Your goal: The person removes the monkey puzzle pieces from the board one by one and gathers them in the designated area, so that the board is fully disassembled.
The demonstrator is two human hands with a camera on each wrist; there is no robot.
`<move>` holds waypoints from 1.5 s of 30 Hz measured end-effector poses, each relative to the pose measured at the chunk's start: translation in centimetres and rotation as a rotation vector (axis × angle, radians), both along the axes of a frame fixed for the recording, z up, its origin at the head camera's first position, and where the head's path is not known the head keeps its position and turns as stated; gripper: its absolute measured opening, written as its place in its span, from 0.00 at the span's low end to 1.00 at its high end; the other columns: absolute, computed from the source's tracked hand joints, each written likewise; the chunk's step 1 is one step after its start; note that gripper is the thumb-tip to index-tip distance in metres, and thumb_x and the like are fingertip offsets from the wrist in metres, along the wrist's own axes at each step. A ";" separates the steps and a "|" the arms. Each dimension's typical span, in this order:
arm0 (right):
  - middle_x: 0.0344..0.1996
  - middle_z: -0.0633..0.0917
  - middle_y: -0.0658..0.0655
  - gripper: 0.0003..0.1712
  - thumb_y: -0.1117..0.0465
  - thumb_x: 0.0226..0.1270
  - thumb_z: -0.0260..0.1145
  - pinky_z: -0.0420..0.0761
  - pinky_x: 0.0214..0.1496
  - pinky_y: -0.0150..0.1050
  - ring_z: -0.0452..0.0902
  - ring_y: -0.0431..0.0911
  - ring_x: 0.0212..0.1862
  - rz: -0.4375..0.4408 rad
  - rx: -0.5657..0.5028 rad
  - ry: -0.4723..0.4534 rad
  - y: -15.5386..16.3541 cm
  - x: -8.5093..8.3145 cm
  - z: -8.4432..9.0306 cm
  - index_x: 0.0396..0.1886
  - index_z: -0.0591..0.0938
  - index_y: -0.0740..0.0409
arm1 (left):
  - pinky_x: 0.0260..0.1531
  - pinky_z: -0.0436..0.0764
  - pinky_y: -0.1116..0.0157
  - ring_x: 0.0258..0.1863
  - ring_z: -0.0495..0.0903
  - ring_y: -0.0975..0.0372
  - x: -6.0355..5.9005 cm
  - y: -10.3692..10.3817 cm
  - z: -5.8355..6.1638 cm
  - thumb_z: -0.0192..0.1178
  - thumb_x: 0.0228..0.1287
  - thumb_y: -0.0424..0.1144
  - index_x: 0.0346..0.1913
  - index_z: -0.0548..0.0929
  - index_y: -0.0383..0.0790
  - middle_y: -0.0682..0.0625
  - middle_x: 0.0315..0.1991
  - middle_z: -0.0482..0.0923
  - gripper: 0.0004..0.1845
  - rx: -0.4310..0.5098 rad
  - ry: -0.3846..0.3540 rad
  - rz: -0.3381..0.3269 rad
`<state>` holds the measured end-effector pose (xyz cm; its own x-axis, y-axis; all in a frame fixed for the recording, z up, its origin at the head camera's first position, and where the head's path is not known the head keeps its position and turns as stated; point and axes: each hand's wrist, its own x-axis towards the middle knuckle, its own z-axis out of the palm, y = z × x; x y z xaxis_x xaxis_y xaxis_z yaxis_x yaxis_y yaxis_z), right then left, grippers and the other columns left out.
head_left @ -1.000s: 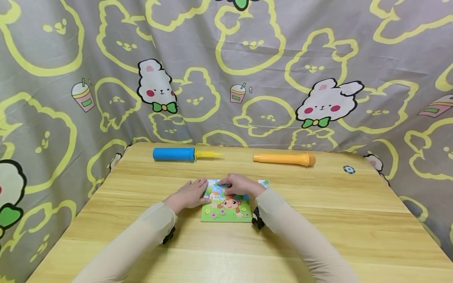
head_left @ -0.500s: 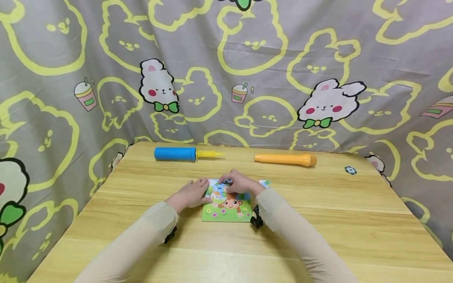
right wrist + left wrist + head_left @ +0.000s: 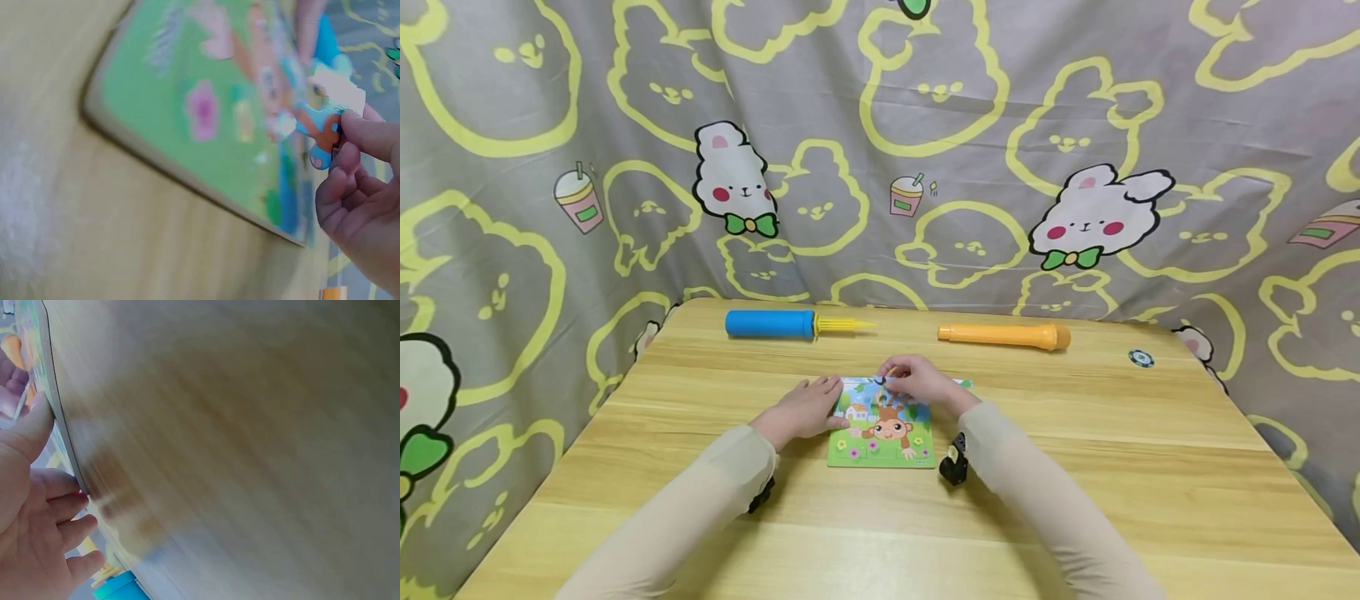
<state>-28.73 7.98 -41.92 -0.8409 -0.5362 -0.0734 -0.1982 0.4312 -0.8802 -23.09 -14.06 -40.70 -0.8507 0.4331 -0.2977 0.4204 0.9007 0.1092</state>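
A jigsaw puzzle board [image 3: 880, 457] with a monkey, flowers and a house lies flat on the table. My left hand [image 3: 801, 408] rests at its left edge; in the left wrist view the thumb [image 3: 39, 422] lies over the board and the other fingers are extended along its side. Over the board's upper part, my right hand [image 3: 927, 385] pinches a puzzle piece [image 3: 325, 128] between thumb and index finger. Blue and brown show on this piece, which is held tilted off the board. Another piece [image 3: 967, 384] peeks out beyond the right hand, mostly hidden.
Along the table's far side lie a blue hand pump [image 3: 771, 324] with a yellow nozzle and an orange toy microphone [image 3: 1003, 336]. A round chip [image 3: 1141, 358] sits at the far right. Patterned curtain [image 3: 820, 167] hangs behind the table [image 3: 1112, 475].
The right hand has lifted up and slightly right, bringing the pinched piece off the board and uncovering more of the monkey picture. The left hand stays in place.
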 end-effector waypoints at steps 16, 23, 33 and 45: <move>0.28 0.81 0.61 0.08 0.65 0.62 0.63 0.78 0.35 0.46 0.76 0.54 0.32 -0.132 0.015 0.111 11.2 0.2 2.6 0.35 0.81 0.67 | 0.64 0.49 0.48 0.68 0.47 0.49 0.0 -0.1 -0.1 0.48 0.66 0.57 0.70 0.54 0.31 0.40 0.70 0.47 0.40 0.000 0.009 -0.005; 0.24 0.81 0.56 0.08 0.66 0.61 0.64 0.76 0.30 0.36 0.74 0.45 0.28 -0.223 0.100 0.100 16.1 0.1 1.5 0.35 0.81 0.70 | 0.64 0.49 0.49 0.68 0.48 0.48 0.1 -0.1 0.0 0.49 0.65 0.57 0.70 0.54 0.31 0.40 0.70 0.48 0.40 0.002 0.003 0.000; 0.21 0.79 0.54 0.07 0.68 0.62 0.62 0.73 0.25 0.32 0.71 0.43 0.25 -0.265 0.155 0.050 18.7 -0.2 0.3 0.34 0.80 0.72 | 0.64 0.49 0.48 0.68 0.48 0.48 0.1 0.0 -0.1 0.49 0.65 0.57 0.69 0.54 0.31 0.40 0.70 0.48 0.40 0.005 0.013 -0.007; 0.19 0.79 0.50 0.09 0.60 0.59 0.67 0.70 0.22 0.31 0.69 0.39 0.22 -0.191 0.082 0.055 20.2 -1.1 -1.4 0.29 0.83 0.63 | 0.64 0.50 0.49 0.68 0.48 0.49 0.2 0.1 0.2 0.50 0.65 0.56 0.69 0.54 0.30 0.40 0.70 0.49 0.40 0.004 0.007 -0.006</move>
<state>-29.83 28.18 -43.33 -0.9307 -0.3606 -0.0612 -0.1528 0.5353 -0.8307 -22.89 -13.96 -40.51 -0.8503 0.4391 -0.2902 0.4261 0.8980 0.1100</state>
